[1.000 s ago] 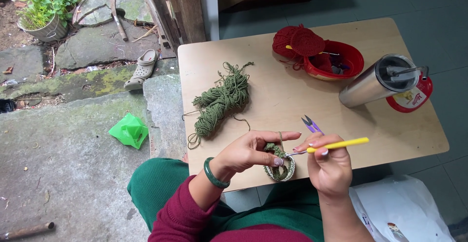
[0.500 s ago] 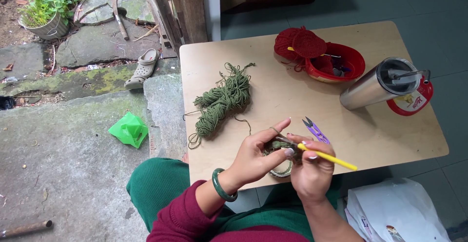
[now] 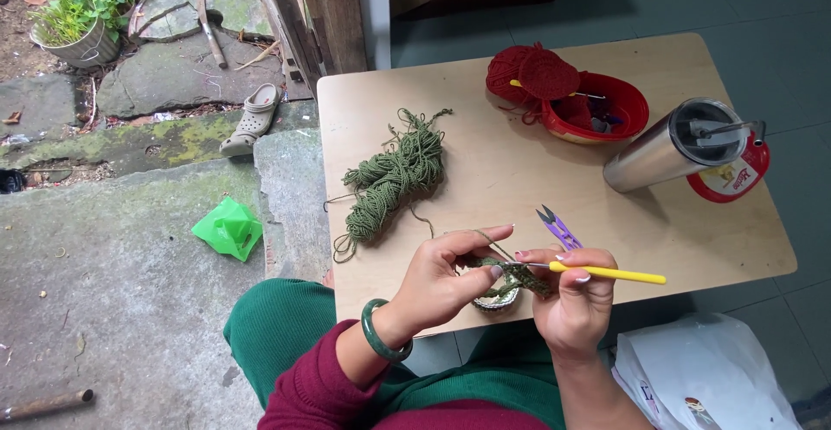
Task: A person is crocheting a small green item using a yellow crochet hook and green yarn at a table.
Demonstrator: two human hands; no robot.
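Observation:
My right hand (image 3: 573, 298) grips a yellow-handled crochet hook (image 3: 606, 272) that points left into a small green crochet piece (image 3: 511, 281). My left hand (image 3: 450, 276) pinches that piece and the green strand above the near edge of the wooden table (image 3: 519, 179). The strand runs back to a loose skein of green yarn (image 3: 389, 179) lying on the table to the left. A small round object (image 3: 497, 302) shows under the work, mostly hidden by my fingers.
Purple thread snips (image 3: 558, 226) lie just beyond my hands. A red bowl (image 3: 606, 109) with red yarn (image 3: 532, 75) sits at the back; a steel tumbler (image 3: 675, 146) lies against a red lid (image 3: 736, 174) at right. A white plastic bag (image 3: 705, 378) is by my right leg.
Both hands have closed in on the crochet piece and the hook now points left into it. The hook's handle has swung from angled to nearly level.

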